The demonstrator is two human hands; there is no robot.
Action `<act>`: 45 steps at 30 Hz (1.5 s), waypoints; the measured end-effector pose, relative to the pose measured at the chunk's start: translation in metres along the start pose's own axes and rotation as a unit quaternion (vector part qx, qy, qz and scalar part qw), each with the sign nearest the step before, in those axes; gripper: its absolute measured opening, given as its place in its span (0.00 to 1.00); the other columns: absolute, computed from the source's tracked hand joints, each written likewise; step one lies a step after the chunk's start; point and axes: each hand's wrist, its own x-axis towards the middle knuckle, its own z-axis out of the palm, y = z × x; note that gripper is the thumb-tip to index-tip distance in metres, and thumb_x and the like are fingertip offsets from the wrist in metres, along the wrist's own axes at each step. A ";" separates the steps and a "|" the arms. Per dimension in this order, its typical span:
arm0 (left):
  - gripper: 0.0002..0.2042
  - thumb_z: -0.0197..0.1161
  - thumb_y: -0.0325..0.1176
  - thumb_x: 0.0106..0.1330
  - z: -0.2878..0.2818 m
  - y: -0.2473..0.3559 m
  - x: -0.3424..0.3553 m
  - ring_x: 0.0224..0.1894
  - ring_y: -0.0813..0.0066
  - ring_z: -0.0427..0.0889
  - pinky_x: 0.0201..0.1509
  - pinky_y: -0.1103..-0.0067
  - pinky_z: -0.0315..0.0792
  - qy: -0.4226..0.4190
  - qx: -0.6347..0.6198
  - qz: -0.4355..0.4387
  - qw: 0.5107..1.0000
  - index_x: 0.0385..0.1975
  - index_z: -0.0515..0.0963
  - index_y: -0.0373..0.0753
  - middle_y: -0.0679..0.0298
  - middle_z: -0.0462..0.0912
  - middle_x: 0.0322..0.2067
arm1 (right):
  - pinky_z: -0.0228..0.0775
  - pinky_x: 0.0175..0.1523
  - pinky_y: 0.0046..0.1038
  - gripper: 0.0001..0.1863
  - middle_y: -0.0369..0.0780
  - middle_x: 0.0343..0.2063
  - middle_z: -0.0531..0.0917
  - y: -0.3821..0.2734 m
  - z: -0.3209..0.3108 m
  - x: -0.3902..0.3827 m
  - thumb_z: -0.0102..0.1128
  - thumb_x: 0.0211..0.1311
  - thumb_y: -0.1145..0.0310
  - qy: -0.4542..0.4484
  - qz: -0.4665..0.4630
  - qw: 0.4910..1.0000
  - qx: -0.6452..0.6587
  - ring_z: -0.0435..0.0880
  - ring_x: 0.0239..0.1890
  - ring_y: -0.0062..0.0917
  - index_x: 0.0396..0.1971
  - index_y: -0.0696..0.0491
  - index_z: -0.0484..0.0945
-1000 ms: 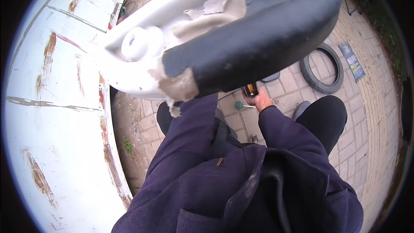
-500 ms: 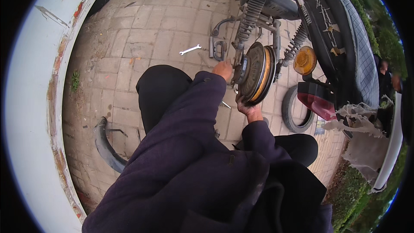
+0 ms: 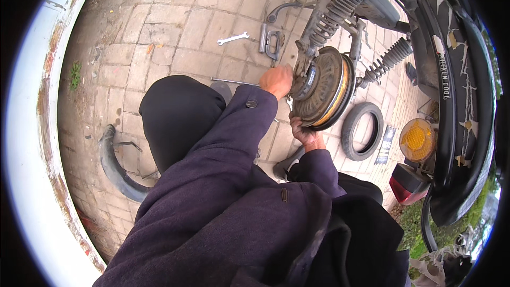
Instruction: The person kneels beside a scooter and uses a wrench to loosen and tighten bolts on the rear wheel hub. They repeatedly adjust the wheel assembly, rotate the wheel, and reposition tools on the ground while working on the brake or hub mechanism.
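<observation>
A bare wheel point(image 3: 325, 93) without a tyre, with a dusty hub and a worn yellowish band round its rim, sits at the rear end of a two-wheeler's frame. My right hand point(image 3: 307, 134) grips the lower near edge of this wheel, fingers curled up against the rim. At the wheel's left side my left hand point(image 3: 276, 81) is closed by the axle end; what its fingers hold is hidden. A thin metal rod point(image 3: 236, 81) runs left from that hand, and I cannot tell whether the hand holds it. Beyond lies an open-end wrench point(image 3: 232, 39) on the paving.
Coil-spring shock absorbers point(image 3: 337, 18) rise from the frame. A U-shaped metal part point(image 3: 273, 45) lies near the wrench. Right of the wheel is a loose tyre point(image 3: 362, 131). An orange indicator point(image 3: 418, 141) and torn seat point(image 3: 467, 90) hang at right. A curved black fender point(image 3: 118, 167) lies left.
My view has shifted, so the seat, indicator and tail light appear farther right. Both hands stay at the wheel. The thin rod left of my left hand now shows.
</observation>
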 end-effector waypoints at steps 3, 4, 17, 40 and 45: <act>0.27 0.38 0.47 0.75 -0.006 0.003 0.000 0.44 0.35 0.81 0.49 0.50 0.72 -0.022 -0.003 0.002 1.000 0.35 0.83 0.32 0.41 0.84 0.39 | 0.72 0.39 0.27 0.21 0.39 0.41 0.76 0.001 0.000 0.002 0.58 0.64 0.58 -0.027 -0.004 1.000 -0.016 0.74 0.36 0.27 0.53 0.52 0.78; 0.27 0.38 0.47 0.75 -0.008 0.004 0.000 0.44 0.35 0.81 0.50 0.50 0.72 -0.027 -0.005 0.002 1.000 0.35 0.83 0.32 0.41 0.84 0.39 | 0.72 0.39 0.27 0.20 0.38 0.40 0.74 0.002 0.000 0.004 0.58 0.64 0.59 -0.040 -0.020 0.999 -0.030 0.74 0.36 0.27 0.53 0.52 0.77; 0.25 0.39 0.45 0.75 0.000 0.003 0.010 0.48 0.37 0.81 0.52 0.53 0.74 -0.012 0.031 0.004 0.999 0.40 0.84 0.36 0.42 0.83 0.45 | 0.80 0.35 0.22 0.26 0.49 0.41 0.77 0.008 0.013 0.001 0.61 0.65 0.52 0.061 -0.054 0.994 -0.075 0.80 0.32 0.26 0.54 0.55 0.78; 0.13 0.43 0.41 0.74 0.011 -0.016 0.051 0.23 0.61 0.66 0.28 0.66 0.57 -0.089 -0.289 -0.122 0.945 0.32 0.72 0.44 0.59 0.68 0.23 | 0.80 0.55 0.42 0.29 0.50 0.51 0.82 0.015 -0.010 0.003 0.42 0.73 0.49 0.067 -0.269 0.867 -0.413 0.85 0.49 0.42 0.60 0.56 0.72; 0.16 0.43 0.48 0.76 0.006 -0.008 0.035 0.10 0.78 0.57 0.13 0.77 0.46 -0.060 -0.262 -0.158 0.950 0.26 0.67 0.51 0.73 0.59 0.12 | 0.80 0.47 0.39 0.27 0.51 0.44 0.84 0.017 -0.023 0.011 0.42 0.71 0.51 0.095 -0.248 0.897 -0.354 0.86 0.43 0.41 0.57 0.56 0.75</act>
